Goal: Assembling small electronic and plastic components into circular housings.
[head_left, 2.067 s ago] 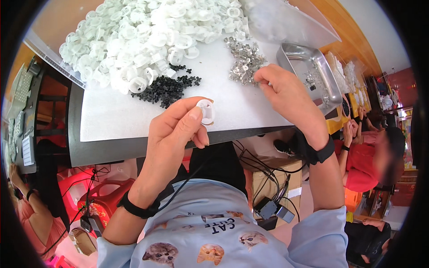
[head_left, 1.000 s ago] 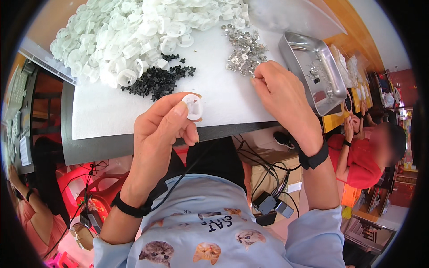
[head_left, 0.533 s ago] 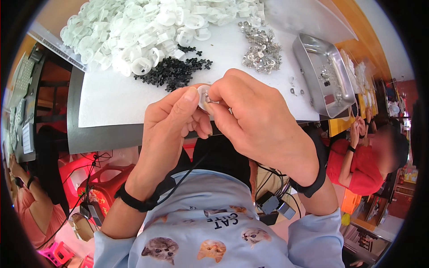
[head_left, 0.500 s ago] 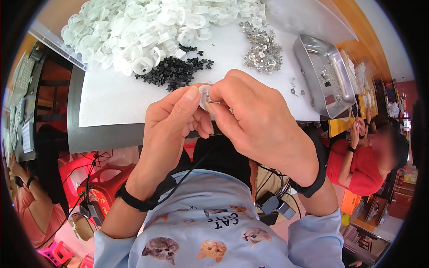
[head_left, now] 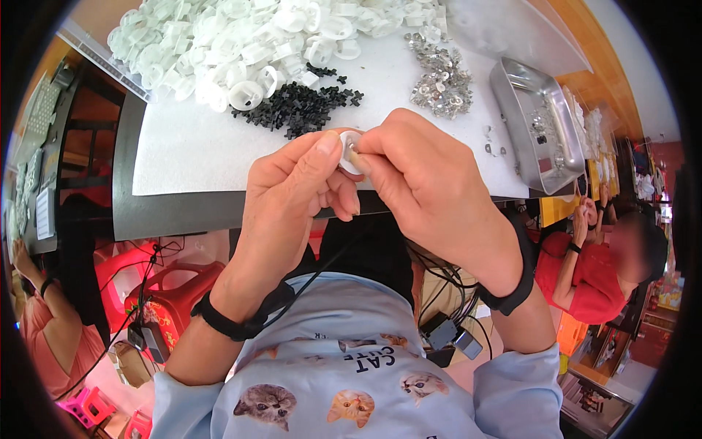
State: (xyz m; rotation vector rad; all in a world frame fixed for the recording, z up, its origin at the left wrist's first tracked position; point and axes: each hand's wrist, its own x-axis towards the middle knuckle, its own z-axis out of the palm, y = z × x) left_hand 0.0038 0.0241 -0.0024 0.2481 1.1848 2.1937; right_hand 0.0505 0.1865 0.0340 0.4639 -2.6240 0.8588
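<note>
White disc is pinched by left hand near table edge, bare sheet leftward; grip of right hand I cannot tell.

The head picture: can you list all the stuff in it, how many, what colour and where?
White round part: 1, white, between the hands
White plastic parts: too many to count, heaped at the top left
Black cross-shaped pieces: many, below the white heap
Metal bits: many, silver, right of the black pieces
Metal tray: 1, silver, right
Sheet: 1, white, under the piles
Table: 1, dark, under the sheet
Cables: several, black, below the table
Co-workers: at least 2, red top right, pink top left
Shirt: 1, light blue, on the person
Wristbands: 2, black, one per wrist
Left hand: 1, holding the part
Right hand: 1, fingertips at the part
</note>
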